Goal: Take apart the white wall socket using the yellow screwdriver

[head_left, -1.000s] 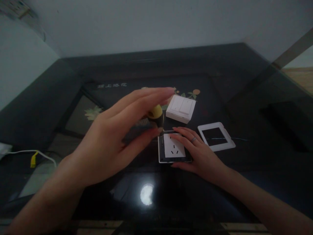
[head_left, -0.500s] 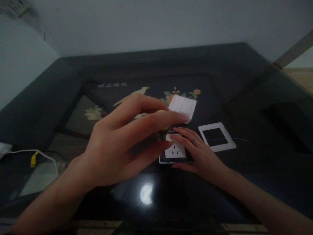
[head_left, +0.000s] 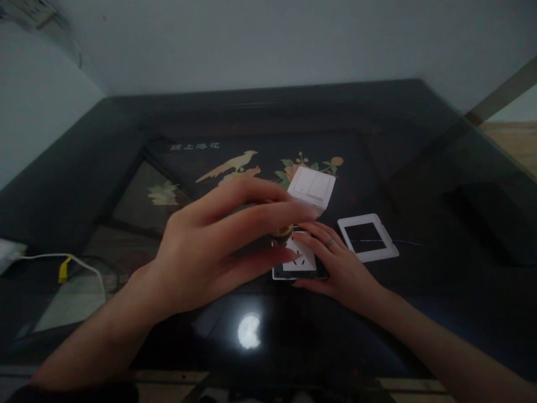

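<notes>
My left hand (head_left: pixel 205 252) has its thumb and fingers closed round a screwdriver (head_left: pixel 282 232). Only part of its yellowish, rounded handle shows between them; the shaft is hidden. Directly below is a white wall socket (head_left: pixel 309 264) on a dark backing, lying face up on the black table. My right hand (head_left: pixel 342 263), wearing a ring, grips this socket from its right side, fingers on the far part and thumb at the near edge. My left hand covers some of the socket's upper left.
A white switch panel (head_left: pixel 311 187) lies just beyond the hands. To the right is a white rectangular frame (head_left: pixel 377 256) with a thin wire by it. A white cable (head_left: pixel 90 267) with a yellow tag (head_left: pixel 64 269) runs at the left. The glossy black table (head_left: pixel 268 112) meets the wall behind.
My left hand has dipped slightly with the screwdriver, and its handle has turned or tilted between the fingers. My right hand keeps its grip on the socket. The view has shifted a little.
</notes>
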`<action>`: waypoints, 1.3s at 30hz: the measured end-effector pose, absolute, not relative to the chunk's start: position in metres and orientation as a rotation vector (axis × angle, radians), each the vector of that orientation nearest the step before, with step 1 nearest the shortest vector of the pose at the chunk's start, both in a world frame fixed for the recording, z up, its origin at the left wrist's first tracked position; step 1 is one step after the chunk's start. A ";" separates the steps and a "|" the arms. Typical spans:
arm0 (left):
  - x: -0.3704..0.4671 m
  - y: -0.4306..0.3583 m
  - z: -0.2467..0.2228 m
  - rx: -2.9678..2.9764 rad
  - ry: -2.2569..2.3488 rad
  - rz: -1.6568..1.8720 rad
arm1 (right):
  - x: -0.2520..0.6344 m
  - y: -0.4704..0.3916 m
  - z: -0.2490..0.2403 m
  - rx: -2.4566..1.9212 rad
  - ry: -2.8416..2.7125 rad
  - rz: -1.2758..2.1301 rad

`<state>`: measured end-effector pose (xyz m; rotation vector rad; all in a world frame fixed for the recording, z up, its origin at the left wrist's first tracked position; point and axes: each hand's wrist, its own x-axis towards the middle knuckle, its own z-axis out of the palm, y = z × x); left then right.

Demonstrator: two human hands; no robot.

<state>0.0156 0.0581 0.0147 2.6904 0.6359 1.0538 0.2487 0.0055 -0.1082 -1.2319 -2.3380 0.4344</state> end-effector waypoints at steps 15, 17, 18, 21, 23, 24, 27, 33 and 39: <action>0.013 0.061 0.018 2.567 0.620 0.937 | 0.250 0.008 -0.109 -1.182 -2.321 0.460; 0.010 0.059 0.023 2.544 0.649 0.833 | 0.250 0.008 -0.110 -1.175 -2.316 0.475; 0.009 0.059 0.025 2.534 0.654 0.787 | 0.251 0.008 -0.110 -1.169 -2.313 0.484; 0.008 0.059 0.024 2.518 0.628 0.779 | 0.252 0.009 -0.113 -1.147 -2.317 0.487; 0.011 0.061 0.020 2.520 0.582 0.870 | 0.253 0.010 -0.114 -1.138 -2.327 0.479; 0.012 0.062 0.018 2.524 0.559 0.918 | 0.253 0.010 -0.115 -1.138 -2.330 0.481; 0.015 0.063 0.016 2.546 0.541 0.981 | 0.253 0.011 -0.115 -1.140 -2.330 0.501; 0.006 0.059 0.026 2.533 0.579 0.748 | 0.253 0.011 -0.113 -1.137 -2.336 0.480; 0.010 0.061 0.018 2.511 0.528 0.897 | 0.252 0.011 -0.115 -1.134 -2.335 0.469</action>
